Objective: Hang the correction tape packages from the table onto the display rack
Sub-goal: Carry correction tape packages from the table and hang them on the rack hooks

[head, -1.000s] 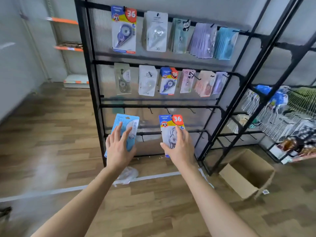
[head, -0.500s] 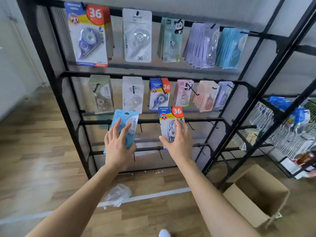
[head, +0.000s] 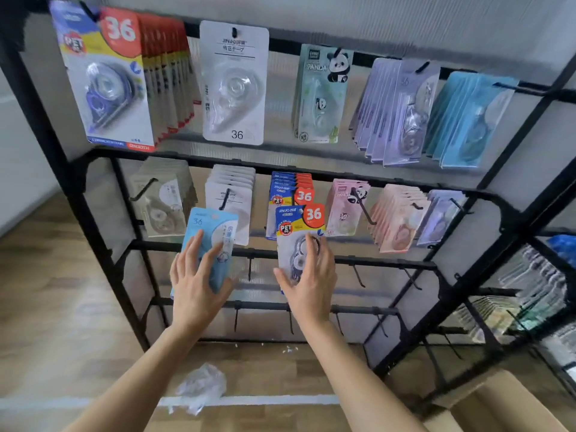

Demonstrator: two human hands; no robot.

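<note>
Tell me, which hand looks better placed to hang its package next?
Probably the right hand: its yellow-and-blue 36 package is held just below the matching stack on the middle row. The left hand holds its light blue package before white packs; similar blue packs hang far off, top right.

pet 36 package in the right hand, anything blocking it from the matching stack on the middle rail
Nothing visible does. The right hand holds the pet 36 package right in front of the matching stack, overlapping its lower part. That stack's hook cannot be seen.
</note>
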